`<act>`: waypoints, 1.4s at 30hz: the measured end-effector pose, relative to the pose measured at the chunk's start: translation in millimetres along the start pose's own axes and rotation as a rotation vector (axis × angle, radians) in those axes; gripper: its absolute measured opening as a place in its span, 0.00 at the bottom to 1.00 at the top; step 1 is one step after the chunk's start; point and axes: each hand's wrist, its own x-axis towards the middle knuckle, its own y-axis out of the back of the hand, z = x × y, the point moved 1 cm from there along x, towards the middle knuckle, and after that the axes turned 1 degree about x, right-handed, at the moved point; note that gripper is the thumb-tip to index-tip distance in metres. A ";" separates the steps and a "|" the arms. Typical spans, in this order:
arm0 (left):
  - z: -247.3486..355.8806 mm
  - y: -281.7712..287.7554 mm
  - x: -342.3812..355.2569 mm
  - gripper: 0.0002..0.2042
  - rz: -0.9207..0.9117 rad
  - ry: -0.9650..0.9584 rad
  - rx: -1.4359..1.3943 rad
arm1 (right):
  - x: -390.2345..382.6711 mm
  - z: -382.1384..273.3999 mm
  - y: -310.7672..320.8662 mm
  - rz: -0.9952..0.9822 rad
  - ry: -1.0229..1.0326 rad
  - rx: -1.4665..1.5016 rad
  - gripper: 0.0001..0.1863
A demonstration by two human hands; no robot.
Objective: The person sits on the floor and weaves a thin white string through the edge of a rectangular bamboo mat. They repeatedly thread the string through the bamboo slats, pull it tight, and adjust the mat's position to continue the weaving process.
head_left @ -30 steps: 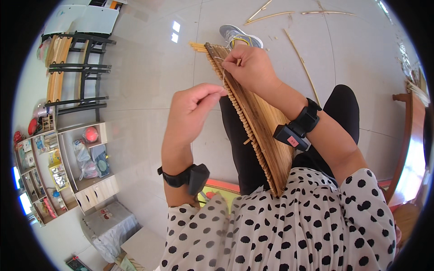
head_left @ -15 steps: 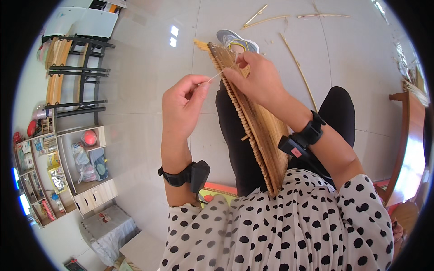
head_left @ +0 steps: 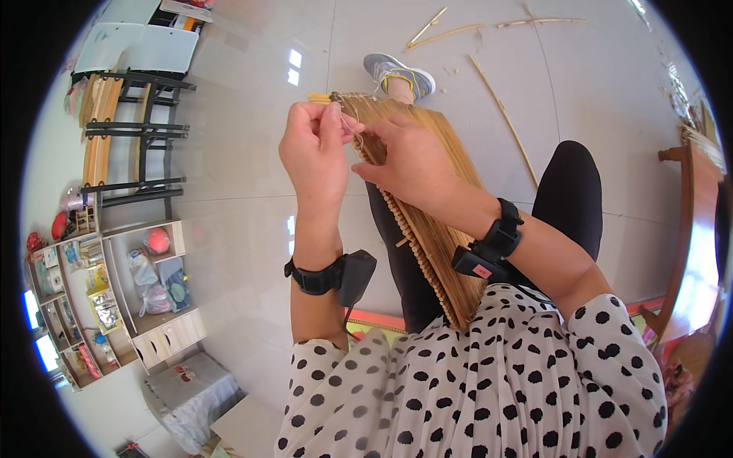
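A flat mat of thin yellow-brown stalks (head_left: 439,141) rests slanted on my lap, its near end against my shirt. The cut stalk ends form a beaded-looking long edge on its left side. My left hand (head_left: 317,149) is closed at the mat's far left corner, pinching a thin pale thread (head_left: 353,127) between thumb and fingertips. Right beside it, my right hand (head_left: 416,164) lies over the mat, its thumb at the beaded edge and its fingers on the upper face, gripping the mat there. Its fingertips are partly hidden.
Several loose stalks (head_left: 504,122) lie scattered on the tiled floor beyond my knees, near a grey shoe (head_left: 397,75). Stools with black legs (head_left: 156,130) and a shelf unit (head_left: 145,275) stand at the left. A wooden piece of furniture (head_left: 691,237) stands at the right.
The thread was stretched between my hands; now my left hand has risen to the mat's corner. My right hand has shifted down and left onto the edge. The mat's far end has tilted.
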 end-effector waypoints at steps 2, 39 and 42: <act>2.4 -2.4 -2.0 0.08 -0.010 -0.054 0.086 | -0.5 4.1 -4.2 0.028 0.035 0.021 0.22; 13.8 79.2 -53.6 0.06 0.033 0.040 0.291 | -32.0 -18.9 45.2 -0.092 0.112 0.412 0.03; 8.9 77.6 -67.5 0.09 -0.059 0.007 0.516 | -39.6 -19.9 54.0 -0.017 0.341 0.132 0.03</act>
